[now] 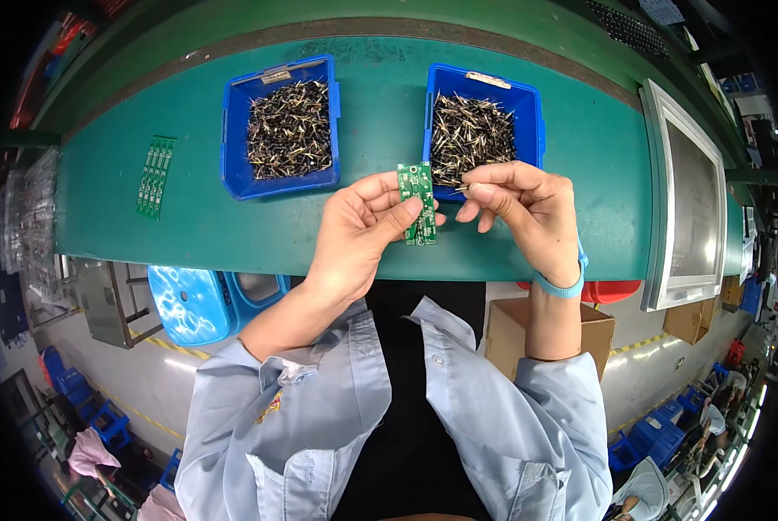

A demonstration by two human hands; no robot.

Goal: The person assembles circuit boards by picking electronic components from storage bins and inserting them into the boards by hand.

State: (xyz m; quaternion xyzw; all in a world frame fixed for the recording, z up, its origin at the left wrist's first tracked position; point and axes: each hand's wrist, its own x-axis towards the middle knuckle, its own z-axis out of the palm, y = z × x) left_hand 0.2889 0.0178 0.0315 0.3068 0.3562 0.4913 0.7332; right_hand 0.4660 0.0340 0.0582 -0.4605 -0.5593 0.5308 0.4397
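My left hand [367, 221] grips a narrow green circuit board [418, 227], its thumb lying across the front and the fingers behind. Just to the right, my right hand [528, 204] pinches a tiny component with a metal lead [461, 188] between thumb and forefinger, apart from the board. Behind that hand stands a blue bin [528, 113] heaped with small dark components with metal leads [471, 135]. A second blue bin [237, 130], to the left, holds a similar heap [289, 130].
Another green circuit board panel [155, 178] lies on the green tabletop [198, 221] at the left. A grey-framed panel [684, 191] stands at the right end. Below the near edge are a blue stool [189, 304] and a cardboard box [506, 334]. Other people work in the background.
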